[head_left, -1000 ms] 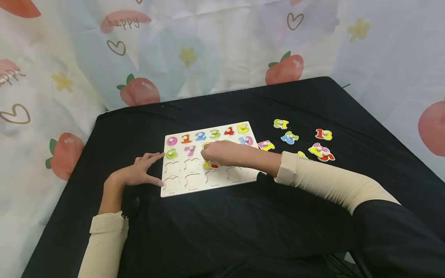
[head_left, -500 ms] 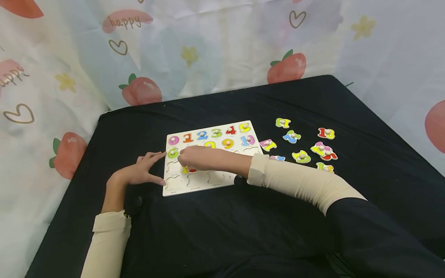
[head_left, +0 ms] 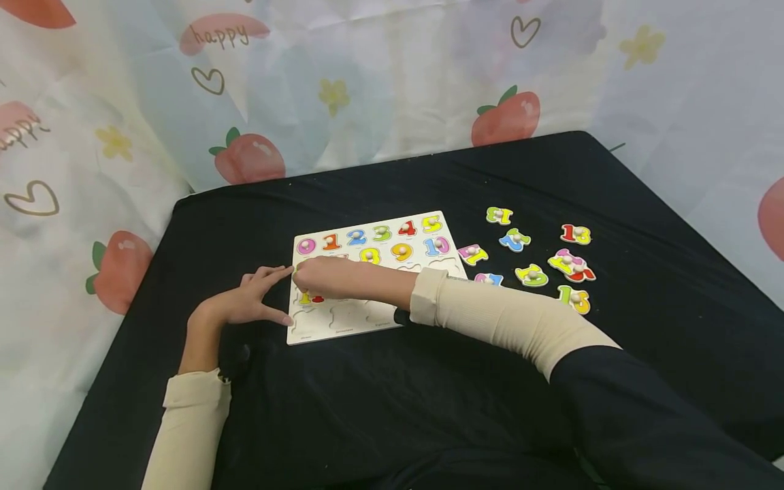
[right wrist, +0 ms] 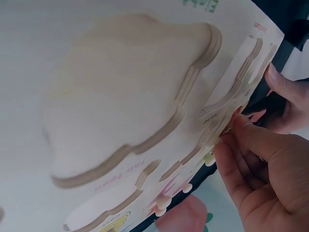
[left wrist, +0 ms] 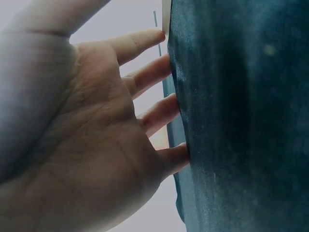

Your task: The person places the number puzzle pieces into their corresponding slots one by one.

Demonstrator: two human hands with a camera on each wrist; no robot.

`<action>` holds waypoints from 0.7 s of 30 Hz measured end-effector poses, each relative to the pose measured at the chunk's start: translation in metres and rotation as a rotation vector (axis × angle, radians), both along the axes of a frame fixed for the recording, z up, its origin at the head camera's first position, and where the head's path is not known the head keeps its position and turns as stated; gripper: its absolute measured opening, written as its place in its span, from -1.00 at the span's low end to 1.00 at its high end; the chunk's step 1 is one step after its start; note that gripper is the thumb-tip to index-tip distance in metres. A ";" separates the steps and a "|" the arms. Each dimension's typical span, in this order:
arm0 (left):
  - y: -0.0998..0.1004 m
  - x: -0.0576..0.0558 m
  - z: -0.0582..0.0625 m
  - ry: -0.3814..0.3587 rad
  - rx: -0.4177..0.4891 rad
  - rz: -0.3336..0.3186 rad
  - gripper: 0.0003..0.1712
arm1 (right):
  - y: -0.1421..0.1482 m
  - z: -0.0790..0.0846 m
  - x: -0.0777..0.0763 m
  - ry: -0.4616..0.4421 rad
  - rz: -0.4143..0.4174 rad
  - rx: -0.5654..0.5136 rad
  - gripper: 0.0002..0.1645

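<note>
A pale wooden number puzzle board point(head_left: 352, 331) lies on the black cloth, with knobbed digit pieces filling much of its upper two rows and bare recesses lower down. My right hand point(head_left: 327, 278) pinches a puzzle piece point(head_left: 304, 298) with a yellow 1 and a red digit, low over the left recess of the third row. Its knob is hidden by the fingers. At the board's left edge, my left hand point(head_left: 245, 303) touches with spread index finger and thumb. In the left wrist view, the left fingers point(left wrist: 159, 113) reach straight to the dark cloth.
Right of the board lie several loose number pieces, among them a red and yellow 13 point(head_left: 576, 235), a green and yellow piece point(head_left: 499, 216) and an overlapping pair point(head_left: 569, 263). Behind the table hangs a printed curtain point(head_left: 392, 88).
My right hand has moved left across the board with the puzzle piece, from the middle to the left column. My left hand stays at the board's left edge.
</note>
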State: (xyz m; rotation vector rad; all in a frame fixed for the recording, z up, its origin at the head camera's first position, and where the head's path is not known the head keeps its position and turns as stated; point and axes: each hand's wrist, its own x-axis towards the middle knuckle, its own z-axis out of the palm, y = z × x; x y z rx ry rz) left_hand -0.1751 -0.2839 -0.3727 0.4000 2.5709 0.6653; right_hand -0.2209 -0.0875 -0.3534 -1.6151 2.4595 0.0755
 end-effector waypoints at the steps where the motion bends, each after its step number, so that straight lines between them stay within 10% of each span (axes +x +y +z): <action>1: 0.000 0.000 0.000 -0.001 0.002 -0.001 0.19 | -0.002 -0.001 -0.001 0.001 0.001 -0.004 -0.58; 21: 0.000 0.001 0.001 -0.002 0.021 -0.002 0.18 | -0.013 -0.001 -0.001 0.038 0.055 0.090 -0.42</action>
